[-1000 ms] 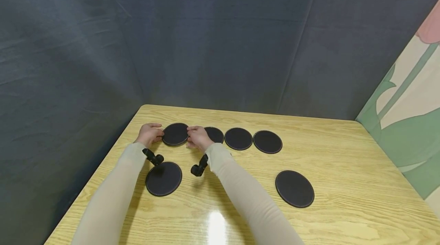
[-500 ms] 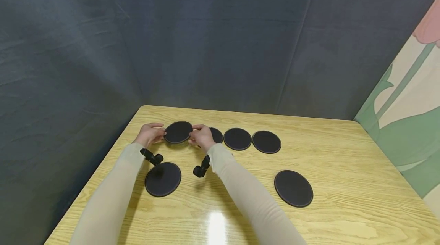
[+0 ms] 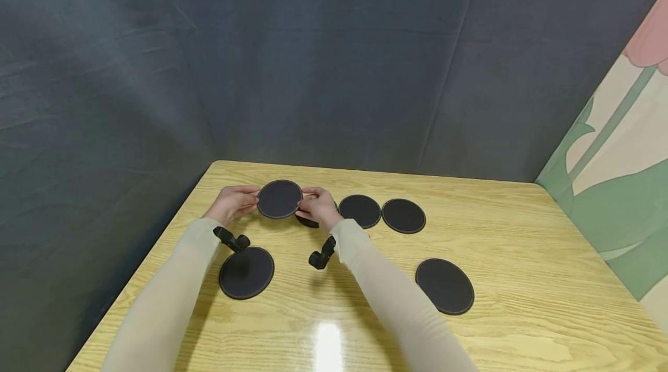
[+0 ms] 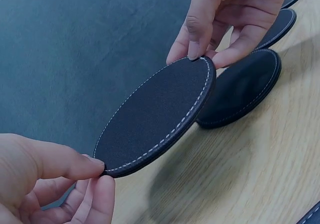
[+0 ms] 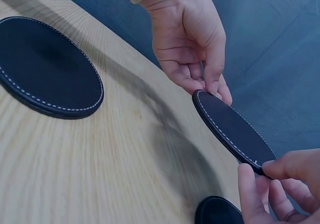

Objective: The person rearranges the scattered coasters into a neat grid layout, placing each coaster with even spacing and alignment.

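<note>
A round black coaster (image 3: 279, 199) with white stitching round its rim is held above the table between both hands. My left hand (image 3: 232, 204) pinches its left edge between thumb and fingers, and my right hand (image 3: 318, 207) pinches the opposite edge. In the left wrist view the held coaster (image 4: 157, 116) tilts, its shadow falling on the wood below. Behind my right hand another coaster (image 4: 242, 89) lies flat, partly hidden in the head view. Nearer me, below my left wrist, a further coaster (image 3: 247, 273) lies on the table.
Two coasters lie side by side in the back row, one middle (image 3: 360, 211) and one right (image 3: 404, 215). A single coaster (image 3: 445, 286) sits at the front right. The wooden table (image 3: 522, 256) meets a dark curtain (image 3: 334, 70) behind and a flower-patterned cloth (image 3: 626, 186) at right.
The left coaster of the back row has been lifted off the table by both hands and moved up and right. Its face has tilted more toward me; my right hand has shifted right.
</note>
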`<state>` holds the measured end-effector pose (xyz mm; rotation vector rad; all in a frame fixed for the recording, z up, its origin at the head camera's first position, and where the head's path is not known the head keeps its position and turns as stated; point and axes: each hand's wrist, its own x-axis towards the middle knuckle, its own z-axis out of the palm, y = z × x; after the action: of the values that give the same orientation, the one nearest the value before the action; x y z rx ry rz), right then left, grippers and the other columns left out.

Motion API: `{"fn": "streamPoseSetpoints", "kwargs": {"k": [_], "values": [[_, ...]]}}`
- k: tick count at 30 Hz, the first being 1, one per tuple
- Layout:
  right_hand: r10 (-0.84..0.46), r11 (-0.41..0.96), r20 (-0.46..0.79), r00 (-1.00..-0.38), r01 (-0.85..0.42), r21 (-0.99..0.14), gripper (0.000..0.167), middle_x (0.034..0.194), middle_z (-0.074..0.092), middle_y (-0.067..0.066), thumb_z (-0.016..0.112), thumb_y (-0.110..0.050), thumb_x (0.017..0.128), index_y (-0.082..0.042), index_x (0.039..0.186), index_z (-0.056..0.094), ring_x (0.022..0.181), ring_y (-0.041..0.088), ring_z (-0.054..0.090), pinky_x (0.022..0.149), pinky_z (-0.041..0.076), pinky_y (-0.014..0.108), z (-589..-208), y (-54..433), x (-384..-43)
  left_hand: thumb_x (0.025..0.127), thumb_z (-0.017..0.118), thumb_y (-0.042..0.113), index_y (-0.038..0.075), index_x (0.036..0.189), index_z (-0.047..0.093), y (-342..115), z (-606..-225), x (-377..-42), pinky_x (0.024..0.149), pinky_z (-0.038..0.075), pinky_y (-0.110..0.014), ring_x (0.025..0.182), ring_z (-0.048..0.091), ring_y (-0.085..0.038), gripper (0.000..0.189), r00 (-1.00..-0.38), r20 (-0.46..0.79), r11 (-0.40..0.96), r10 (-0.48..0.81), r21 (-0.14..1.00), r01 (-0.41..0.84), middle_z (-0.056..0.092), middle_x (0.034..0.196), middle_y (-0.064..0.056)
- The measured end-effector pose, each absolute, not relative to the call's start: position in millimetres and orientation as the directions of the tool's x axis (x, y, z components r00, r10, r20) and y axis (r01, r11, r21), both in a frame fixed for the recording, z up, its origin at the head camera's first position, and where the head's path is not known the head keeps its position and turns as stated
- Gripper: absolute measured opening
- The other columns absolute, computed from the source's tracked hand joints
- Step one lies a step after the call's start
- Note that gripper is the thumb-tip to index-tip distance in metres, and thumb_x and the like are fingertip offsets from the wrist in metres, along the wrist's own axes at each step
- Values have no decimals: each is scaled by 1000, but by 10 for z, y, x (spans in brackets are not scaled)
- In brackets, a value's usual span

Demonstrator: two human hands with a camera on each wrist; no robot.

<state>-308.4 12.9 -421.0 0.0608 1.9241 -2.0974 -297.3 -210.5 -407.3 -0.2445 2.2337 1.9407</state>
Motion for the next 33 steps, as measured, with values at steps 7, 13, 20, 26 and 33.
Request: {"fn": "streamPoseSetpoints", "kwargs": {"k": [7,13,20,26,33], "values": [[-217,-72,-215,-952,236,-969,44,92,56,6,54,9,90,-3,132,52,80,15,63,77,60,31,-4185,308,-3074,93,55,-4,-4,140,48,-1992,-4065,-2972,88,54,-22,79,62,-1,47,-965,-262,107,-10,959,-262,61,107,-5],[-227,-86,-216,-950,240,-967,44,95,54,6,54,9,91,-2,133,53,80,15,62,79,59,31,-4148,429,-3037,91,57,-5,-5,138,50,-1920,-4102,-2968,80,56,-20,76,64,-2,47,-965,-263,82,-5,961,-263,61,103,-4],[-241,-105,-200,-950,230,-967,44,98,53,8,53,10,90,0,133,52,83,15,62,81,58,29,-4071,556,-2969,92,56,-5,-5,137,49,-1834,-4093,-2913,83,56,-20,82,62,-4,46,-970,-243,67,22,968,-241,58,111,-8],[-264,-82,-197,-944,226,-971,41,103,53,10,54,6,93,-1,133,53,91,17,62,85,58,30,-4027,689,-2890,93,55,-4,-6,137,49,-1764,-4070,-2824,94,53,-28,86,62,-6,44,-973,-224,75,55,973,-220,56,115,-10],[-279,-56,-193,-941,216,-975,40,100,52,9,54,6,93,0,132,54,89,17,63,85,58,32,-4045,790,-2803,94,57,-2,-6,136,50,-1702,-4074,-2700,86,55,-23,86,63,-5,44,-971,-228,62,70,973,-224,58,113,-8]]}}
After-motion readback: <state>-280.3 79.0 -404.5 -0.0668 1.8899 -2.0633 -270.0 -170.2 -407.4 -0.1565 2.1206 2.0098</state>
